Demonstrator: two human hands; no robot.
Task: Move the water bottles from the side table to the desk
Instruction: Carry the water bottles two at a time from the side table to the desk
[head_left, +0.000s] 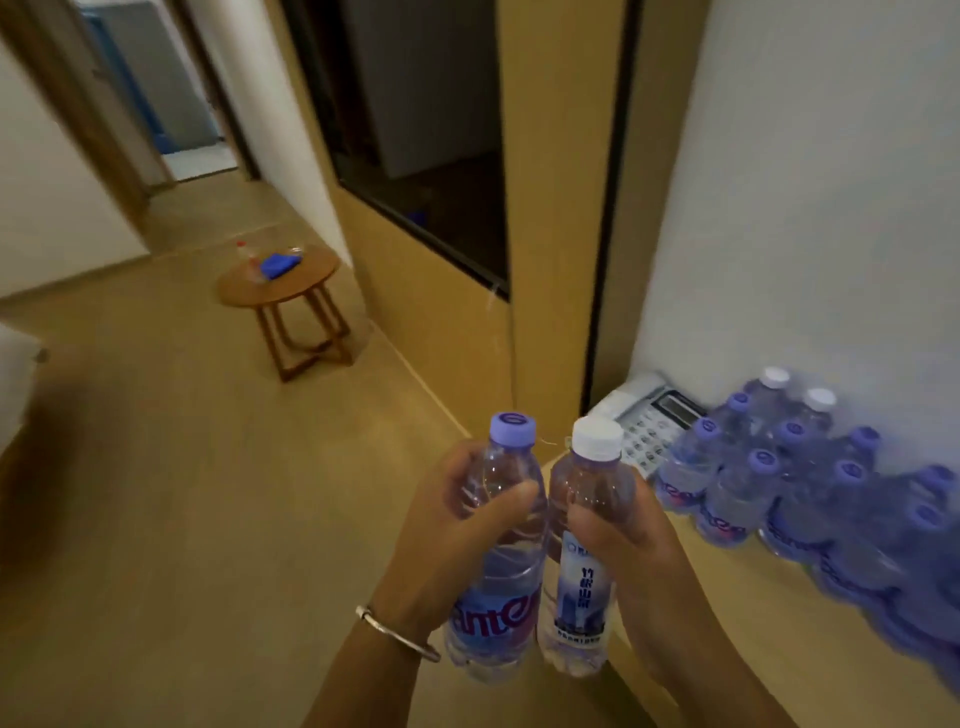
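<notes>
Both hands (535, 525) grip upright bottles (498, 561); more bottles (810, 478) crowd the desk (727, 613) beside a phone (644, 415).

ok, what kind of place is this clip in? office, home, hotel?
Probably a hotel room, though a serviced flat is possible. A corded desk phone sits on a built-in wooden desk beside a stock of bottled water, and a small round side table stands in a narrow entry passage.

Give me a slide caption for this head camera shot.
Each hand, left hand and right hand, carries a water bottle toward the desk.
</notes>
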